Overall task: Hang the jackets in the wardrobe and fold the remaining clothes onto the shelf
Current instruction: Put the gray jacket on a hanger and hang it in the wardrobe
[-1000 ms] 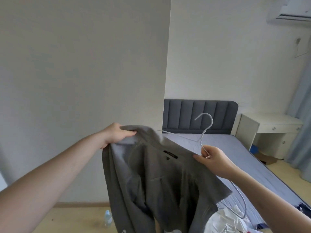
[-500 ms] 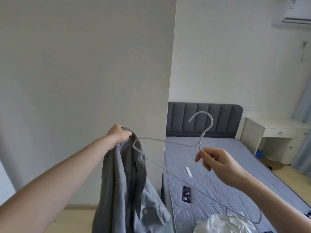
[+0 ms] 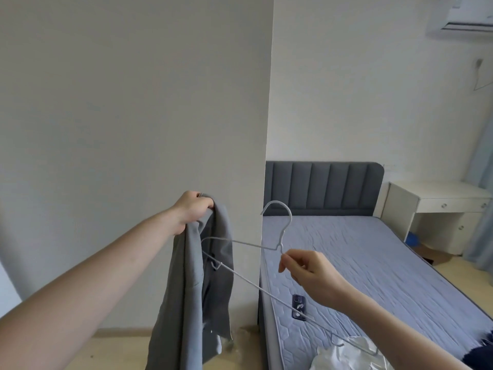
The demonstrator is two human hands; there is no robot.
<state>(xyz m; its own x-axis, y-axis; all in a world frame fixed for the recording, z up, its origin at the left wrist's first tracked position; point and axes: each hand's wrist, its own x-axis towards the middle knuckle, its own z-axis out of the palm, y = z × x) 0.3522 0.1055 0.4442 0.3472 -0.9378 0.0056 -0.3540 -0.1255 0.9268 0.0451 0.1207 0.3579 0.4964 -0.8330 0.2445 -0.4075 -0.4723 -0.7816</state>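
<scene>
The grey jacket hangs limp beside the white wall panel, gripped at its top edge by the left hand. The right hand pinches the neck of a white wire hanger (one end reaches the jacket) over the bed.

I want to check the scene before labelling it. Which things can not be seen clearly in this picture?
Head view only:
- grey jacket: bunched in the left hand; hem cut off by the bottom edge.
- hanger: far end blends into the white clothes.
- dark item on the bed: too small to identify.
- wardrobe inside: out of view.
</scene>
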